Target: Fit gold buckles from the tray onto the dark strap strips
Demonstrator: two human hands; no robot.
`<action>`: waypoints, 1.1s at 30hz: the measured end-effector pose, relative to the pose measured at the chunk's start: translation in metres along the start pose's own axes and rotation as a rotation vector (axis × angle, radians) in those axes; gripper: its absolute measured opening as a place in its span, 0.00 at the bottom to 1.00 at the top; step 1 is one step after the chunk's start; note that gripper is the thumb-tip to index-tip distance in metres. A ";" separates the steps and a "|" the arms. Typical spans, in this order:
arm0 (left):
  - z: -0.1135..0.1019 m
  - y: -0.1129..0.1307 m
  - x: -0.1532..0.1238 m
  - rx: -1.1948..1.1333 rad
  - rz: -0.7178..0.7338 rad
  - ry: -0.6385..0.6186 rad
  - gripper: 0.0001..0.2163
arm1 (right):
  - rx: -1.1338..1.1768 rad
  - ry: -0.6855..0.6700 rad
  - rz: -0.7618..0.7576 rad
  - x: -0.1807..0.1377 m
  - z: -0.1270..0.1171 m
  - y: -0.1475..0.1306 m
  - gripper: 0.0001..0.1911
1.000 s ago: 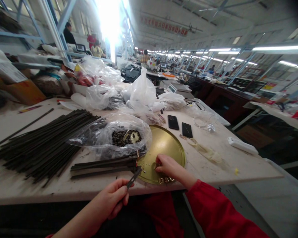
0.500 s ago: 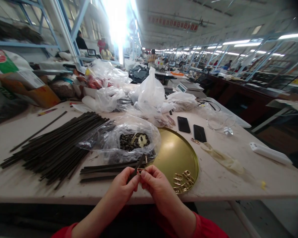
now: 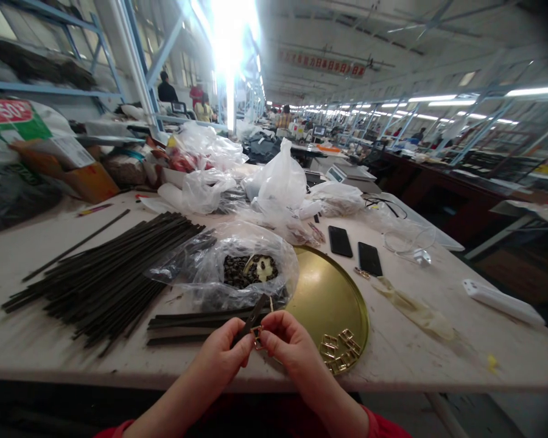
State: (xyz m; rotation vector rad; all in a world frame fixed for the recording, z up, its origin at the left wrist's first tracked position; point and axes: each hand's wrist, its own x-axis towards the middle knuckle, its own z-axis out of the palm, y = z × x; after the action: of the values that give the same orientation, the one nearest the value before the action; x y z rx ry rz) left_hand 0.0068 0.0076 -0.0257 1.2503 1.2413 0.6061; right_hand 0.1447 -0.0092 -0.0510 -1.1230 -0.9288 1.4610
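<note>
My left hand [image 3: 223, 356] pinches a thin dark strap [image 3: 251, 317] that points up and away from me. My right hand [image 3: 288, 345] pinches a small gold buckle [image 3: 257, 333] right at the strap, the two hands touching over the table's near edge. Just right of them lies a round gold tray [image 3: 325, 293] with several gold buckles [image 3: 340, 350] heaped at its near rim. A few finished-looking dark straps [image 3: 196, 322] lie flat to the left of my hands.
A big fan of dark straps [image 3: 105, 274] covers the left of the table. A clear bag of small dark parts [image 3: 237, 267] sits behind my hands. Two black phones [image 3: 354, 249], a cable, a white box [image 3: 502, 301] and plastic bags lie farther off. People work at distant benches.
My right hand left the tray with a buckle and met my left hand, which raised the strap. Both hands now hold buckle and strap together; the view shifted slightly.
</note>
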 end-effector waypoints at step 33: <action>-0.010 -0.003 -0.013 0.251 0.255 0.009 0.11 | 0.071 0.031 -0.068 -0.015 0.012 -0.002 0.15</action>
State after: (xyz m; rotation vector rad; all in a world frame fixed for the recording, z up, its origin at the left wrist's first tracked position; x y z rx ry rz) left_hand -0.0073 -0.0009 -0.0219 1.6336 1.2010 0.6535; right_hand 0.1340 -0.0234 -0.0435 -1.0503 -0.8786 1.4070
